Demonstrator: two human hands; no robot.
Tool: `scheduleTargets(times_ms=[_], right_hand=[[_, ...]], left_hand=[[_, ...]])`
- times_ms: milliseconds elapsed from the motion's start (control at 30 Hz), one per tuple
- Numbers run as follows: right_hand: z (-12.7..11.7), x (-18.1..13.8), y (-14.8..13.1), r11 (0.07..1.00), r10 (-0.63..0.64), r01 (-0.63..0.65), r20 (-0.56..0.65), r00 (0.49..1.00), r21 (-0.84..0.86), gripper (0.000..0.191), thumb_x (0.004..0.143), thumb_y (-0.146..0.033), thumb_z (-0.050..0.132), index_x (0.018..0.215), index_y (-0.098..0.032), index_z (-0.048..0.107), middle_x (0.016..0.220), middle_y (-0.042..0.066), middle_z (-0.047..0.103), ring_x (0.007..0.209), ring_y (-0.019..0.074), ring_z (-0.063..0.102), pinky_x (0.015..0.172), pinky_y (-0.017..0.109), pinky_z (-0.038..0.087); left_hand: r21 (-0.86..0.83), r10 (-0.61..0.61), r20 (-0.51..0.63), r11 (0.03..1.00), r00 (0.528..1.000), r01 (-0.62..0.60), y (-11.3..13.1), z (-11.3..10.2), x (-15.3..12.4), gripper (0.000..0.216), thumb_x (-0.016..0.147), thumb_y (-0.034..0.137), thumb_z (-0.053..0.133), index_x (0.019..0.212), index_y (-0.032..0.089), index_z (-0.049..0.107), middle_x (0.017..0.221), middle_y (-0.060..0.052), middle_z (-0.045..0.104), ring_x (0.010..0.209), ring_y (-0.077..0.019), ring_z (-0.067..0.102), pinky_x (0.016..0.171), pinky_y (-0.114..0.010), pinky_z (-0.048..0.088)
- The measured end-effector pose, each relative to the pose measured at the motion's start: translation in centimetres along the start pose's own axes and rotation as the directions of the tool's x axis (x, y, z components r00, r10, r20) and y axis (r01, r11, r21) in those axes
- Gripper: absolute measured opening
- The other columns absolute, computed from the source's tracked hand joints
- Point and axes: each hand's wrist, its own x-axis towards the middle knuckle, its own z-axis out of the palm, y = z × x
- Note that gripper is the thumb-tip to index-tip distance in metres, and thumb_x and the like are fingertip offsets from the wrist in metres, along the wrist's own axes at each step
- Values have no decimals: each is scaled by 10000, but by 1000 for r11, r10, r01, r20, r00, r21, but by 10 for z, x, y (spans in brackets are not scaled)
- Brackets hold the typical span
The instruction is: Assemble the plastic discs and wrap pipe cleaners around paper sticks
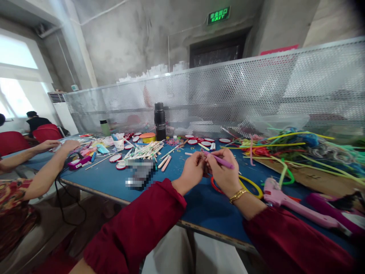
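Both my hands meet above the blue table (212,213), their fingertips close together. My right hand (226,177), with a gold bracelet at the wrist, is closed around a purple pen-like stick (226,163) that slants down to the right. My left hand (191,171) is pinched at the stick's left end; whatever small piece it holds is hidden by the fingers. Under and beside my right hand lies a yellow curved loop (258,188), with a bit of red loop (214,184) to its left. A pink glue gun (302,209) lies to the right.
Bundles of coloured pipe cleaners (316,152) lie on cardboard (296,175) at right. Left of centre are a blurred dark object (142,173), many thin sticks (145,152), and a black bottle (160,121). A perforated metal screen (216,99) stands behind. A co-worker's arms (47,171) work at left.
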Motion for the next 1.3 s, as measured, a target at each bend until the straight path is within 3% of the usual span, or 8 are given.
scheduleTargets(times_ms=[1300], right_hand=[[0,0,0,999,33,-34,14,999,19,196,885,-412,666,831,-244,579,778,25,637,702,216,623,655,394,510]], left_hand=[[14,-34,7,999,999,34,3,0,-1,205,959,400,569,921,206,514,745,22,574,541,-101,539,506,-234,523]])
